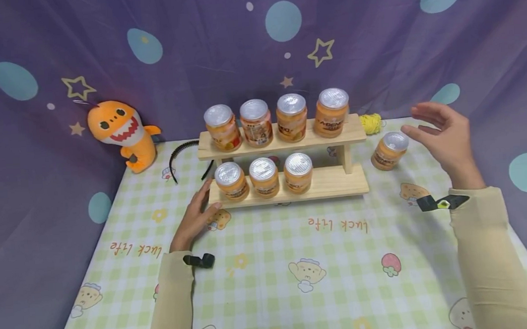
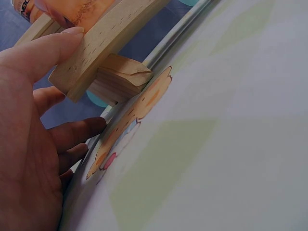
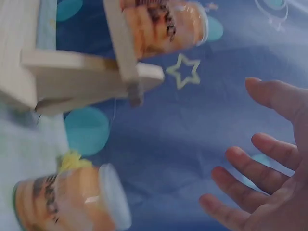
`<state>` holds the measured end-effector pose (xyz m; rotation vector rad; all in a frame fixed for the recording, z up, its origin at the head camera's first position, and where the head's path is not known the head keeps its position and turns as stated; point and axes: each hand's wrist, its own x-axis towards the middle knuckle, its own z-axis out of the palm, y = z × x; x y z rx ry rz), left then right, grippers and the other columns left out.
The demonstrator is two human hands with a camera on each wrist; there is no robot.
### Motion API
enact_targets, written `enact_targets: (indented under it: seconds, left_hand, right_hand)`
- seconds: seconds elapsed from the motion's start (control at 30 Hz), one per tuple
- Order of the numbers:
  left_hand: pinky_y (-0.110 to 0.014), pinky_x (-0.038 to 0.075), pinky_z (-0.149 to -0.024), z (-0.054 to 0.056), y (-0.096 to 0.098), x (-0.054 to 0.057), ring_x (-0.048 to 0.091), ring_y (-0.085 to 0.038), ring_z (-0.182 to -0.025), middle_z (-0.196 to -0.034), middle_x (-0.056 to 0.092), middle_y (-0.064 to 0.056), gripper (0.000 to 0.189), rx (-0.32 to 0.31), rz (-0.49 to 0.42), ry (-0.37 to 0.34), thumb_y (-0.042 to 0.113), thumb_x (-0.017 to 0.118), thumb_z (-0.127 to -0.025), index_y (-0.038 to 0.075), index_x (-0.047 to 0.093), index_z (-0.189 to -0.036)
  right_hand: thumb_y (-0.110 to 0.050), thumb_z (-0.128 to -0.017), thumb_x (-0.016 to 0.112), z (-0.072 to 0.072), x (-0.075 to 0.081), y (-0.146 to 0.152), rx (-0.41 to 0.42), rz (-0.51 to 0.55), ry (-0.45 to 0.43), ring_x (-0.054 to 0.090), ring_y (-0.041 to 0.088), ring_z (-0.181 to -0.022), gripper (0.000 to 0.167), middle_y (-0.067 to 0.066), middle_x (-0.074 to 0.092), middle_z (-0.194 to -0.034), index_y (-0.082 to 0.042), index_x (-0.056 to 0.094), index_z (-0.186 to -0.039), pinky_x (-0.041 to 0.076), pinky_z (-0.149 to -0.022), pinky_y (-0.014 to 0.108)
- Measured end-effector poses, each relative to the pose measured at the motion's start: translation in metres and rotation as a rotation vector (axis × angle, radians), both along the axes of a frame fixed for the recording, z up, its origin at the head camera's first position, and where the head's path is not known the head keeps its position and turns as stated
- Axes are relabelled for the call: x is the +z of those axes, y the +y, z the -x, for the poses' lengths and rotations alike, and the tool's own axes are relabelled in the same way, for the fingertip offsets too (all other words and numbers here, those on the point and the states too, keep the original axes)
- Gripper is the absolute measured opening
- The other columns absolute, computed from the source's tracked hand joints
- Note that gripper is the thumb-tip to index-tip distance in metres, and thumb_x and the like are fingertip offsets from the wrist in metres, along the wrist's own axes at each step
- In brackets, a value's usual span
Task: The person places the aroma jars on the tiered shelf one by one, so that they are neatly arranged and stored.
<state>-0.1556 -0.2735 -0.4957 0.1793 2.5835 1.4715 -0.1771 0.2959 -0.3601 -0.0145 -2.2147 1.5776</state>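
Note:
A two-tier wooden display rack stands on the table, bearing several orange jars with silver lids on top and three more jars on the lower tier. At the rack's left end, my left hand grips the lower shelf. The left wrist view shows the thumb against the board and the other fingers behind its end. To the right of the rack, a single jar stands on the cloth. Above and right of its lid, my right hand is spread, holding nothing.
An orange shark plush leans at the back left. A black toothed headband lies partly behind the rack, and a yellow yarn bundle sits behind its right end. The table wears a green checked cloth; purple curtains hang around it.

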Motion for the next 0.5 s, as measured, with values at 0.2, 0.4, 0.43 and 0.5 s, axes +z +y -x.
enact_targets:
  seconds: [0.2,0.4,0.43,0.5]
  left_hand:
    - [-0.061,0.012,-0.125,0.0,-0.002,-0.003,0.025,-0.038,-0.154,-0.168,0.021,-0.01,0.079,0.001,-0.019,0.022,0.029,0.064,-0.098,0.029,0.018,-0.162]
    - [-0.061,0.012,-0.125,0.001,-0.001,-0.001,0.022,-0.038,-0.155,-0.168,0.022,-0.01,0.079,0.002,0.005,0.012,0.027,0.063,-0.099,0.029,0.016,-0.162]
    - [-0.062,0.012,-0.125,0.0,0.0,0.0,0.022,-0.038,-0.155,-0.168,0.022,-0.011,0.079,0.0,0.003,0.007,0.025,0.063,-0.099,0.028,0.016,-0.162]
    - [-0.063,0.011,-0.124,-0.002,0.003,0.007,0.021,-0.041,-0.154,-0.168,0.022,-0.014,0.079,-0.004,0.002,-0.001,0.023,0.063,-0.099,0.023,0.016,-0.163]
  right_hand:
    - [-0.003,-0.084,0.079,0.005,-0.017,0.011,-0.013,-0.007,-0.083,0.062,-0.006,-0.105,0.051,-0.025,0.067,-0.111,-0.012,0.064,-0.132,0.049,-0.085,0.007]
    - [-0.011,-0.086,0.079,0.012,-0.042,0.019,0.003,-0.065,-0.151,0.058,-0.007,-0.109,0.053,-0.025,0.062,-0.115,-0.016,0.06,-0.135,0.046,-0.086,0.008]
    - [-0.013,-0.086,0.079,0.013,-0.046,0.02,0.008,-0.078,-0.162,0.057,-0.007,-0.109,0.053,-0.025,0.061,-0.116,-0.018,0.06,-0.135,0.046,-0.087,0.01]
    - [-0.017,-0.087,0.079,0.014,-0.053,0.021,0.021,-0.109,-0.188,0.056,-0.007,-0.111,0.054,-0.026,0.059,-0.118,-0.021,0.058,-0.137,0.045,-0.088,0.013]
